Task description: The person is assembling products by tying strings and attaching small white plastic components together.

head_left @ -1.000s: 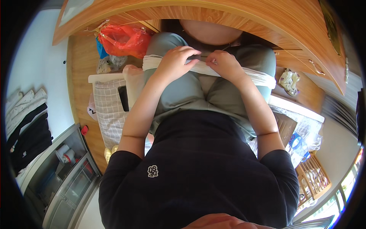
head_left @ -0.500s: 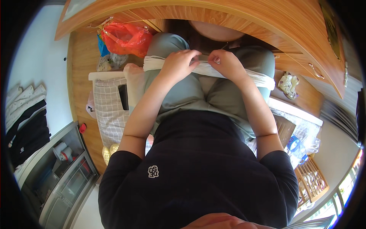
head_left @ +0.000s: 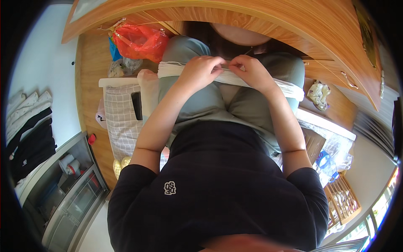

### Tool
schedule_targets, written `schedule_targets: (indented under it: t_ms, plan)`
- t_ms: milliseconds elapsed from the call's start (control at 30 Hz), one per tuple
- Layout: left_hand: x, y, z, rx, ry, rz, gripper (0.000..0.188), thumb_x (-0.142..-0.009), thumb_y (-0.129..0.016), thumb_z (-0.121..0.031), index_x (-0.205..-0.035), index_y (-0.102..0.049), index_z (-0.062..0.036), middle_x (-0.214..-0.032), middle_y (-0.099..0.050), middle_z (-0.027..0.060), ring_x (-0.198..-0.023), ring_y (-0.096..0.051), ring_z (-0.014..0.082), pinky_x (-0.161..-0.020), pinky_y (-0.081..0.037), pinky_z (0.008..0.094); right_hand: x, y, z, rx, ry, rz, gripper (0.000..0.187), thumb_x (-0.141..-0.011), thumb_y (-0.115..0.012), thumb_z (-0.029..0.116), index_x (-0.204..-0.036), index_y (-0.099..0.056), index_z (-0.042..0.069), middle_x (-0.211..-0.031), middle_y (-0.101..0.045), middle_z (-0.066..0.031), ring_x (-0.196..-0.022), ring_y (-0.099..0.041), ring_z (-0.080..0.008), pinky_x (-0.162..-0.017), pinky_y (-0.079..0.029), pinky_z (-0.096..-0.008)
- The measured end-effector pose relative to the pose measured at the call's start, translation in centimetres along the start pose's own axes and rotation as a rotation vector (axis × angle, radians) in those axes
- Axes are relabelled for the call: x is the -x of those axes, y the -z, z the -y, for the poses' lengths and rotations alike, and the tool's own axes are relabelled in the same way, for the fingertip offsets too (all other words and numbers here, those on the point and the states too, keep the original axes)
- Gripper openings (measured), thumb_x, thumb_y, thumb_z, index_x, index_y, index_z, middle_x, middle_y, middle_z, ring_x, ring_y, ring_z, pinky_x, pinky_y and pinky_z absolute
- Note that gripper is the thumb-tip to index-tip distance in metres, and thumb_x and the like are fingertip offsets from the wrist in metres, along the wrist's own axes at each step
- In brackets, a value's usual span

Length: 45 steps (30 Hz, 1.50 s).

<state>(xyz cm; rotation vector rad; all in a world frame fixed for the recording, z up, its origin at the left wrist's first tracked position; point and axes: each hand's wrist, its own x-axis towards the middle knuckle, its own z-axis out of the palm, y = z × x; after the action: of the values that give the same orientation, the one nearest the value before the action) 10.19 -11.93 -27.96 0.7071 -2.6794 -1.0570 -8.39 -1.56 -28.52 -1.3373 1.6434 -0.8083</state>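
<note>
A skein of white yarn (head_left: pixel 289 89) is stretched in a band around both of my knees, in grey-green trousers (head_left: pixel 193 101). Over its middle, my left hand (head_left: pixel 200 72) is closed, thumb and fingers pinched on strands of the yarn. Facing it, my right hand (head_left: pixel 252 72) also pinches yarn between thumb and forefinger. The fingertips of both hands nearly meet above the gap between my thighs. Exactly how many strands they hold is too fine to make out.
A wooden desk edge (head_left: pixel 252 12) curves close beyond my knees. At the left are a red plastic bag (head_left: pixel 140 42) and a dark phone (head_left: pixel 136 106) on a checked cloth (head_left: pixel 119 113). Right of me lie a small crumpled bag (head_left: pixel 319 94) and a blue-labelled bottle (head_left: pixel 325 161).
Both hands have drawn slightly closer together, and the fingertips now nearly touch. The yarn skein stays in place around my knees.
</note>
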Motion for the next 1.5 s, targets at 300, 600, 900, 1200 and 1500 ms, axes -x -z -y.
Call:
schedule_targets:
  t_ms: [300, 600, 900, 1200, 1500]
  plan:
    - [0.1, -0.1, 0.0, 0.009, 0.011, 0.002, 0.024, -0.082, -0.065, -0.009, -0.106, -0.062, -0.0087, -0.085, -0.069, 0.0074, -0.081, -0.066, 0.026, -0.069, -0.052, 0.0366, -0.7, -0.5, -0.4, 0.177, 0.256, -0.016, 0.012, -0.081, -0.064, 0.009, -0.088, -0.066, 0.0, -0.087, -0.065, -0.0139, -0.081, -0.063, -0.029, -0.073, -0.05, -0.0342]
    - [-0.1, -0.6, 0.2, 0.08, 0.015, -0.06, 0.023, -0.081, -0.066, -0.012, -0.103, -0.061, -0.0105, -0.085, -0.07, 0.0073, -0.077, -0.068, 0.0266, -0.066, -0.053, 0.0378, -0.3, -0.9, 0.0, 0.188, 0.257, -0.1, 0.009, -0.078, -0.065, 0.008, -0.085, -0.065, 0.002, -0.085, -0.064, -0.0124, -0.079, -0.062, -0.0287, -0.072, -0.05, -0.0351]
    - [0.5, -0.5, 0.1, 0.073, 0.02, -0.078, 0.025, -0.08, -0.067, -0.012, -0.105, -0.06, -0.0104, -0.082, -0.07, 0.0059, -0.078, -0.067, 0.0256, -0.066, -0.052, 0.0374, -0.1, -1.2, 0.5, 0.147, 0.217, -0.154, 0.009, -0.08, -0.064, 0.007, -0.088, -0.065, 0.002, -0.088, -0.064, -0.0121, -0.08, -0.063, -0.0263, -0.072, -0.051, -0.0335]
    - [0.9, -0.1, -0.3, 0.074, 0.018, -0.095, 0.029, -0.081, -0.068, -0.011, -0.109, -0.06, -0.0085, -0.09, -0.07, 0.0093, -0.083, -0.068, 0.0261, -0.071, -0.053, 0.0363, 0.2, -0.8, 1.5, 0.08, 0.197, -0.104, 0.01, -0.083, -0.064, 0.008, -0.09, -0.065, 0.001, -0.089, -0.063, -0.012, -0.081, -0.063, -0.0255, -0.07, -0.051, -0.0339]
    - [0.1, -0.4, -0.3, 0.123, 0.013, -0.09, 0.024, -0.08, -0.064, -0.009, -0.104, -0.06, -0.0098, -0.083, -0.069, 0.0062, -0.079, -0.067, 0.0266, -0.067, -0.051, 0.0378, 0.0, -0.4, 0.6, 0.099, 0.254, -0.092, 0.011, -0.081, -0.065, 0.007, -0.09, -0.065, 0.001, -0.089, -0.063, -0.0121, -0.082, -0.063, -0.027, -0.073, -0.051, -0.0351]
